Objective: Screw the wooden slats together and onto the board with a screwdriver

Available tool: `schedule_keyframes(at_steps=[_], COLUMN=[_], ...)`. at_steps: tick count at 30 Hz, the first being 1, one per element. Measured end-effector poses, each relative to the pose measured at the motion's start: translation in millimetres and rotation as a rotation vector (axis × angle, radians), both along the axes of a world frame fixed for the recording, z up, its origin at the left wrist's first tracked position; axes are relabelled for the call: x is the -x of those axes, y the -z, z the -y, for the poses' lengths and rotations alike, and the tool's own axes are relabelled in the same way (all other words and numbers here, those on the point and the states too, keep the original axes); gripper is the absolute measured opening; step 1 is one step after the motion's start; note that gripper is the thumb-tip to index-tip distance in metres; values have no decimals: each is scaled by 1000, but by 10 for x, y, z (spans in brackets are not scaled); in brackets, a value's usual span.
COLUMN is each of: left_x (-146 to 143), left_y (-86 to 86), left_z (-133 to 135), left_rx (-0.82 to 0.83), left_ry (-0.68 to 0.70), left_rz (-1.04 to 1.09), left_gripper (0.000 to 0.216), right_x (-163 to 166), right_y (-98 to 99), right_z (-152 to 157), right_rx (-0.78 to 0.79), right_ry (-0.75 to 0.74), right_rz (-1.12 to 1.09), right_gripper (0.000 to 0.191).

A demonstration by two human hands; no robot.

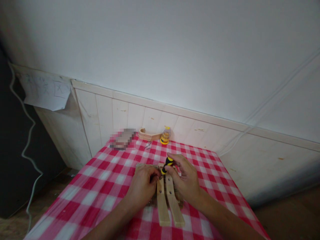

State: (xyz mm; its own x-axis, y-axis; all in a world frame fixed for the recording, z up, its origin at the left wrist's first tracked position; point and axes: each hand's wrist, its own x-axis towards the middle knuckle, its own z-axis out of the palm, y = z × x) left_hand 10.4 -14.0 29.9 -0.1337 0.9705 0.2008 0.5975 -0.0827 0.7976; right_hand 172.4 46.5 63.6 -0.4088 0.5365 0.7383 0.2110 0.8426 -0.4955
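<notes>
My right hand (186, 173) is closed round a short yellow-and-black screwdriver (168, 163), tilted with its lower end toward the left one of two pale wooden pieces. That left wooden piece (163, 210) and the right wooden piece (175, 208) lie side by side, with dark holes along them. My left hand (143, 183) is closed at the upper end of the left piece, its fingertips close to the screwdriver's lower end. What those fingers pinch, if anything, is too small to make out. Under the wood lies a brownish, partly hidden thing (151, 201).
A red-and-white checked cloth (100, 193) covers the table. At its far edge stand a curved wooden piece (150, 136) and a yellow-capped clear container (165, 136), with small metal bits (148, 145) nearby. A blurred-out object (123, 139) lies far left. A white panelled wall (195, 130) borders the table.
</notes>
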Motion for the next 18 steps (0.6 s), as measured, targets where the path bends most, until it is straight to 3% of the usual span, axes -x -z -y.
schedule_keyframes(at_steps=[18], left_x=[10], left_y=[34], left_z=[-12], left_rx=[-8], left_ry=[21], left_rz=[17], left_gripper=[22], right_x=[-11], right_y=[75], right_z=[-21], right_rx=[96], right_ry=[-28], right_rz=[11], right_gripper=[35])
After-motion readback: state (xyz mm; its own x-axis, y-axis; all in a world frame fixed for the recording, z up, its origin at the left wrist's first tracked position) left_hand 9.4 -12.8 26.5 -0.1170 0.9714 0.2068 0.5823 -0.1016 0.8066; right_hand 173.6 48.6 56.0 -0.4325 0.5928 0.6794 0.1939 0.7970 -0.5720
